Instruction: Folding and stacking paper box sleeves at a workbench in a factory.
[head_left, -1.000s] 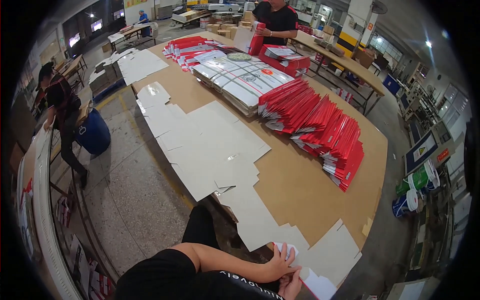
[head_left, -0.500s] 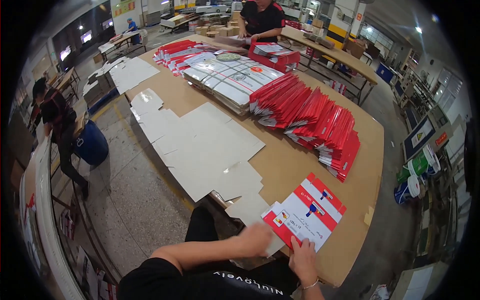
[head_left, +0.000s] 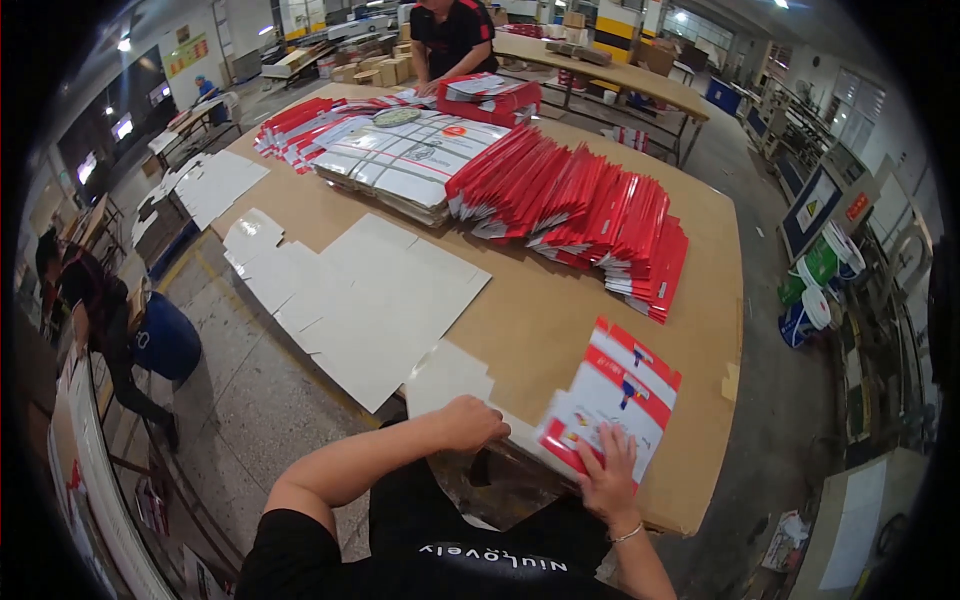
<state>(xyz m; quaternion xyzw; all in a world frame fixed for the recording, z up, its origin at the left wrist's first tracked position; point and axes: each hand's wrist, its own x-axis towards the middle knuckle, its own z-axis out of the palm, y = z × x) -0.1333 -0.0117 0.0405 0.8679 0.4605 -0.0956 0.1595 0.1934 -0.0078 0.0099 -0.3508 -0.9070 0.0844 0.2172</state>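
Observation:
My right hand [head_left: 612, 470] lies with spread fingers on a folded red and white printed carton [head_left: 622, 385] at the table's near right corner. The carton lies flat, and its left end looks slightly blurred. My left hand [head_left: 468, 423] is closed at the near table edge, against a flat white cardboard sheet [head_left: 445, 378]; what its curled fingers hold, if anything, is hidden. Farther left lie more flat white cardboard blanks [head_left: 365, 285] with notched edges, overlapping one another.
A fanned row of red folded cartons [head_left: 580, 210] crosses the brown table [head_left: 530, 300]. Beside it sits a strapped white bundle [head_left: 410, 155]. A co-worker [head_left: 455, 40] stands at the far side, another person [head_left: 95, 300] at left by a blue barrel [head_left: 168, 335]. Buckets [head_left: 805, 315] stand right.
My left hand has moved left, away from the carton, to the near edge of the white cardboard. My right hand has spread its fingers over the carton. The view has shifted.

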